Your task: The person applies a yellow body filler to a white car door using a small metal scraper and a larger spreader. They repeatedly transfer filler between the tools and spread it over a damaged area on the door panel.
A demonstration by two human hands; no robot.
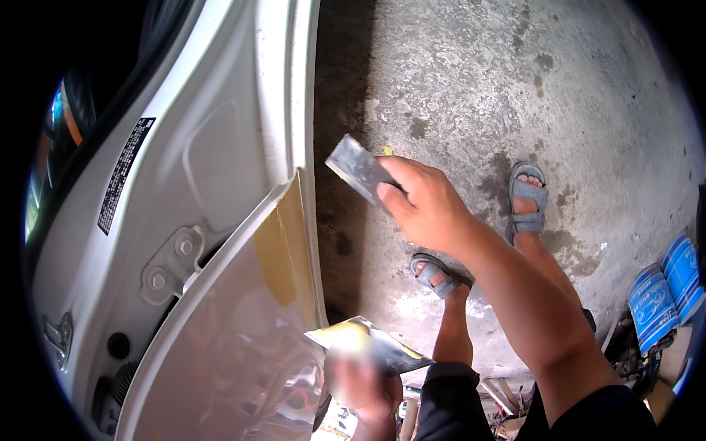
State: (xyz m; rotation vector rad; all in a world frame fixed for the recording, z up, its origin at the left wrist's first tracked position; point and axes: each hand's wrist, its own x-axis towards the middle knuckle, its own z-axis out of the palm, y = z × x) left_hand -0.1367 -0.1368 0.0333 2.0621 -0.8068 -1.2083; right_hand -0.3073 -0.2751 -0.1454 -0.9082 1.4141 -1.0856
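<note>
Spreader (pixel 358 168) in right hand (pixel 426 206), beside panel edge (pixel 300 220), apart.

2 hands (pixel 423 209) (pixel 360 386), 2 cans (pixel 653 307) (pixel 682 273) (blue)

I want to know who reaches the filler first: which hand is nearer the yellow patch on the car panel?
Left. The left hand sits just below the yellow patch, holding a board. The right hand holds a scraper further off, to its right.
</note>
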